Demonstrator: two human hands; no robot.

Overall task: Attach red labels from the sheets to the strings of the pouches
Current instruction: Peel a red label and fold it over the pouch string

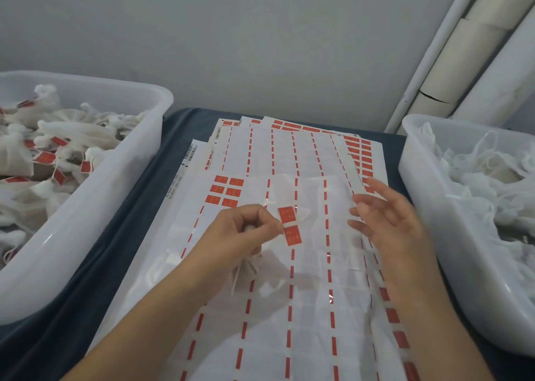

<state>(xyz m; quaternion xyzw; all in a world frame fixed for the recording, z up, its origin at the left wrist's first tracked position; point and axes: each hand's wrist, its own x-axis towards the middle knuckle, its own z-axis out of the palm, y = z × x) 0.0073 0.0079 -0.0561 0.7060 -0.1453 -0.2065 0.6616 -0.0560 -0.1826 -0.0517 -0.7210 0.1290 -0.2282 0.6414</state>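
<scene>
The left bin (86, 178) holds many white pouches with red labels already on their strings, so a good part of the work looks done. The right bin (463, 207) holds a heap of white pouches with no red on them that I can see; these are, I think, still to do.

Between the bins, the sheets (289, 154) lie fanned on a dark cloth (139, 236). Most are stripped, with only thin red dashes left. On the front sheet I count 6 unused labels (225, 192) at its top left.

The left hand (246, 230) pinches a label (289, 226), a long red strip with a pale band across the middle, flat and glossy. A small pouch (246, 267) hangs under this hand, soft and gathered, with a thin string. The label seems not yet folded shut.

The right hand (385, 221) hovers just beside the label, fingers spread and holding nothing.

The bins are smooth, cloudy plastic with rounded corners.
</scene>
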